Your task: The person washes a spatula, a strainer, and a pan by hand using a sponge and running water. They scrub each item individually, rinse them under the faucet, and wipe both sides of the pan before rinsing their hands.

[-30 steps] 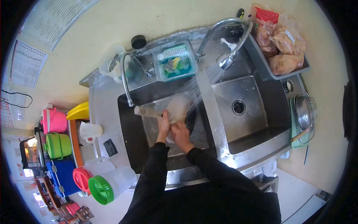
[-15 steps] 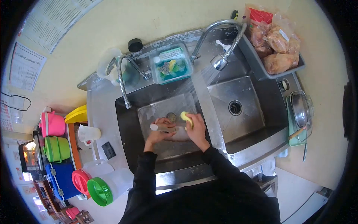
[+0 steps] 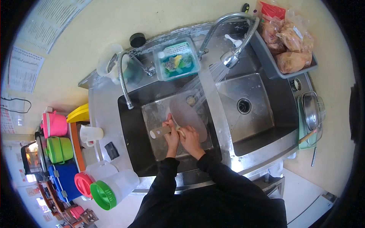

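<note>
Over the left sink basin [image 3: 152, 150], my left hand [image 3: 172, 137] is wrapped round the thick, pale round handle [image 3: 160, 132] of a wide flat tool [image 3: 189, 118]. The handle points left, and the greyish, rounded blade spreads to the upper right. Close beside it, my right hand [image 3: 191, 142] is closed on a small yellow sponge [image 3: 181, 132], which touches the tool where handle and blade meet. Only an edge of the sponge shows. Water from the spray tap [image 3: 229, 59] falls across the divider and onto the blade.
A tub of blue-green liquid with scrubbers [image 3: 176, 71] stands behind the basin. The right basin [image 3: 249, 129] has an open drain. Bagged meat [image 3: 291, 41] fills a grey bin [image 3: 270, 68] at the back right. Plastic jugs [image 3: 123, 182] stand at the left.
The tool has turned, and its blade now reaches up toward the spray. My right hand has moved down and left with the sponge, next to my left hand. The camera view has shifted slightly.
</note>
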### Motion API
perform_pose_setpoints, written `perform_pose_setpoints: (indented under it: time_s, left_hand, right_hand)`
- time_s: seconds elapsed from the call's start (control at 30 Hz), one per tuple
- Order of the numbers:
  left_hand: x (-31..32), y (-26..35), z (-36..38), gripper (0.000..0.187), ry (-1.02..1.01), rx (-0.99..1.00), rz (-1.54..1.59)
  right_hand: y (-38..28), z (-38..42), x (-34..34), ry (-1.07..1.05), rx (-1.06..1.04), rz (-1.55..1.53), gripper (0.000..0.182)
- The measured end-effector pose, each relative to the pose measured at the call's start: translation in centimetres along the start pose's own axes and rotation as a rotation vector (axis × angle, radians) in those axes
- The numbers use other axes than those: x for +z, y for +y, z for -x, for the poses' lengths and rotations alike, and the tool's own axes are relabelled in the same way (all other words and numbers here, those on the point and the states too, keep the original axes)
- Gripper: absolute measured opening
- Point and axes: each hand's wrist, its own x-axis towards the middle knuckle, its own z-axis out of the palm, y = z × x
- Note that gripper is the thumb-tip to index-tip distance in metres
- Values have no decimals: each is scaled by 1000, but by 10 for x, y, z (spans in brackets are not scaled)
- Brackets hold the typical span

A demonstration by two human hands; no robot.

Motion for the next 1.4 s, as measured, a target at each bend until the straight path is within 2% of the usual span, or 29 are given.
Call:
perform_pose_setpoints:
  time_s: [0.07, 0.17, 0.23, 0.43, 0.53, 0.63, 0.73, 0.83, 0.93, 1.03, 1.13, 1.23, 1.33, 1.4]
  left_hand:
    - [5, 8, -3, 17, -49, -41, 23]
    - [21, 7, -8, 19, -208, 66, 33]
    - [27, 6, -20, 17, -218, 46, 48]
    - [38, 13, -31, 17, -250, -1, 58]
    - [35, 15, -22, 18, -290, -13, -7]
    - [31, 14, -22, 18, -266, -51, 18]
    - [29, 11, -24, 21, -192, -67, 53]
    - [22, 5, -19, 20, -165, -98, 54]
    - [7, 3, -22, 19, -205, -123, 46]
    - [9, 4, -25, 22, -190, -122, 47]
    - [12, 5, -20, 24, -198, -130, 30]
    - [13, 7, -18, 20, -273, -140, 49]
    - [12, 15, -17, 19, -294, -194, 33]
    - [16, 13, -25, 18, -281, -193, 58]
  right_hand:
    - [7, -18, -2, 17, -11, 49, 14]
    - [20, -59, -8, 86, -71, 50, 12]
    - [22, -73, -13, 109, -126, 46, 10]
    - [24, -60, -17, 93, 44, 76, 10]
    - [29, -96, -16, 10, -1, 58, 10]
    - [44, -91, 3, 37, -96, 95, 10]
    - [30, -62, -11, 39, -117, 56, 11]
    - [28, -27, -24, -78, -121, 80, 13]
    - [22, 1, -37, -256, 0, 143, 15]
    - [15, -6, -39, 74, 166, -61, 13]
    - [8, -18, -27, 48, 43, -31, 14]
    - [14, -51, -10, 124, -4, -4, 12]
    - [17, -86, -18, -21, -153, -11, 10]
    - [16, -79, -19, -1, -84, -7, 10]
